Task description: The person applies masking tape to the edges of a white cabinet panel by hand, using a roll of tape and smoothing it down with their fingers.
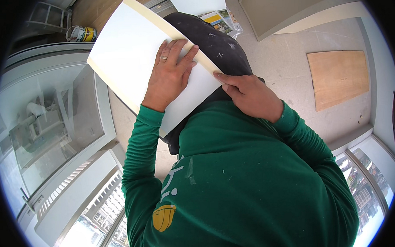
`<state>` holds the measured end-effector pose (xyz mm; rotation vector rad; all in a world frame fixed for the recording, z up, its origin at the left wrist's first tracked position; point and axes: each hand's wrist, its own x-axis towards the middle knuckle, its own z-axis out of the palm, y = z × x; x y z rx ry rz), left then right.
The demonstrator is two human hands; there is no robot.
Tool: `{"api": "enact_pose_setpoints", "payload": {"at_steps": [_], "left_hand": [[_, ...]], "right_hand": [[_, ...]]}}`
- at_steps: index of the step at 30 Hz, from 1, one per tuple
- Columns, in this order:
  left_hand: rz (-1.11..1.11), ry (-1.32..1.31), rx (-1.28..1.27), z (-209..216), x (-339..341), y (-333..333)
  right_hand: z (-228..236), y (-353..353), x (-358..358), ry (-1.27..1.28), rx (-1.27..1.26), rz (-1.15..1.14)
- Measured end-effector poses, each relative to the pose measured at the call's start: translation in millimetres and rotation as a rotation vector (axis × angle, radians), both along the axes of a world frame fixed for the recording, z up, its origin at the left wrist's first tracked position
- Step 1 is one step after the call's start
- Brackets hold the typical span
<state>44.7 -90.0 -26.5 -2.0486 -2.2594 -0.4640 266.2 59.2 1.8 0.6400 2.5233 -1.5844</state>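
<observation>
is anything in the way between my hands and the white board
Nothing visible is. Your left hand lies directly on the white board, its fingers reaching the cream strip, and your right hand has its fingertips at the strip's near end.

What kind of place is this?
Probably a room or enclosed balcony under renovation: a yellow-labelled bucket, a loose wooden board on the floor, and white-spotted dark trousers.
</observation>
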Motion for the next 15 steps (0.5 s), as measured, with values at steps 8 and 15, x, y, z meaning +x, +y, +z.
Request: {"api": "enact_pose_setpoints", "payload": {"at_steps": [8, 15], "left_hand": [[-0.004, -0.104, -0.112, 13.7, 24.6, -11.4], [0.093, -0.110, -0.189, 7.1, 57.0, -19.5]], "right_hand": [[-13.1, -1.4, 2.7, 0.107, -0.009, -0.013], [-10.1, -1.5, 2.3, 0.093, -0.021, -0.015]]}}
